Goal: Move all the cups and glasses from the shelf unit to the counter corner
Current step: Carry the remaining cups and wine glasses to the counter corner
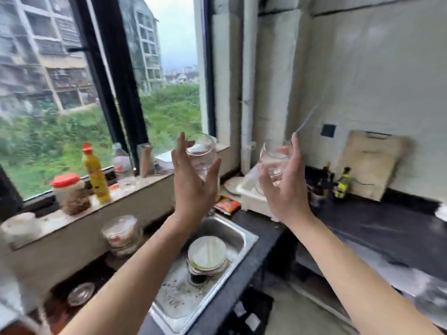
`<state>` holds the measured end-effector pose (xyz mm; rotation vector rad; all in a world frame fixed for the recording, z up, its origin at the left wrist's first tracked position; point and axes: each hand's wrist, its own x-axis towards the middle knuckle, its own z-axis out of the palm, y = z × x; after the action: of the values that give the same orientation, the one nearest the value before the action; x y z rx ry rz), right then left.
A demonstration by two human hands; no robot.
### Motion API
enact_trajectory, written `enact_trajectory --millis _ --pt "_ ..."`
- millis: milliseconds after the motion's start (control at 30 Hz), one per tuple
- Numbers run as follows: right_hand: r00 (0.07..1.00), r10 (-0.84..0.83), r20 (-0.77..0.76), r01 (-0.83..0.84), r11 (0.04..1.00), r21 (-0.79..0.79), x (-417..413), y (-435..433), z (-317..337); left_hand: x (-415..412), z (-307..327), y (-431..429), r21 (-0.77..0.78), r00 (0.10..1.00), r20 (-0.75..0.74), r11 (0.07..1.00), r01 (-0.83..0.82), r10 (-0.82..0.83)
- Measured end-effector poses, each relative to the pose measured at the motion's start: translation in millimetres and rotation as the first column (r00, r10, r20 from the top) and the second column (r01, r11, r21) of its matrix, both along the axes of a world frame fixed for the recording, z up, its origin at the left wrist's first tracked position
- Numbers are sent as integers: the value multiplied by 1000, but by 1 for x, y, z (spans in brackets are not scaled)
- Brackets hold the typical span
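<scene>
Both arms are raised over the sink, each hand wrapped round one clear glass, two glasses in all. The left hand (193, 182) has its fingers curled about the lower part of a tall glass (202, 153), thumb on the near side, the glass tilted a little. The right hand (286, 187) cups a shorter, rounder glass (273, 160), fingers up its right side and thumb across the front. Both glasses look empty and hang in the air above the back of the dark surface (377, 228), near the corner by the window.

Below the hands the steel sink (232, 235) holds a stack of plates (207, 253) set on a dark cup-like thing. Behind the right hand a white tub (251, 197) stands on the surface; what lies in it is hidden. A cutting board (372, 163) leans on the wall, with two small bottles (342, 182) before it. On the window ledge (135, 189) stand one yellow bottle (95, 172) with an orange cap, one red-lidded jar (66, 187) and one clear bottle (121, 160).
</scene>
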<state>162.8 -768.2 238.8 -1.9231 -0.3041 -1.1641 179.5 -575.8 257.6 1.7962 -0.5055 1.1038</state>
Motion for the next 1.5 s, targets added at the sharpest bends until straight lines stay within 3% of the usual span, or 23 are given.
enact_trajectory --millis 167,333,500,700,833,1100,1267,1500 --pt "982 -176 -73 177 984 7 -53 -144 -25 -9 -29 -150 -4 954 -111 960 280 -279" --pt "928 -346 -135 354 935 35 -83 -249 -46 -7 -49 -269 -53 816 -171 833 551 -551" --pt "846 -488 -213 508 860 49 -100 -339 -70 10 -71 -377 -11 747 -192 763 646 -636" --pt "703 -650 -287 683 730 18 -102 -472 -74 41 -81 -539 -45 584 -279 618 785 -762" --pt "603 -741 -295 780 626 20 -117 -549 -70 46 -76 -636 -73 411 -319 454 888 -854" --pt "465 -834 -297 885 439 153 -174 -679 -85 14 -83 -811 -87 179 -413 234 968 -893" --pt "415 -845 -338 910 377 174 -198 -773 -109 -7 -100 -908 -96 130 -459 195 976 -879" --pt "447 -815 -369 893 433 124 -204 -915 -104 -18 -89 -1038 -122 174 -506 270 955 -845"
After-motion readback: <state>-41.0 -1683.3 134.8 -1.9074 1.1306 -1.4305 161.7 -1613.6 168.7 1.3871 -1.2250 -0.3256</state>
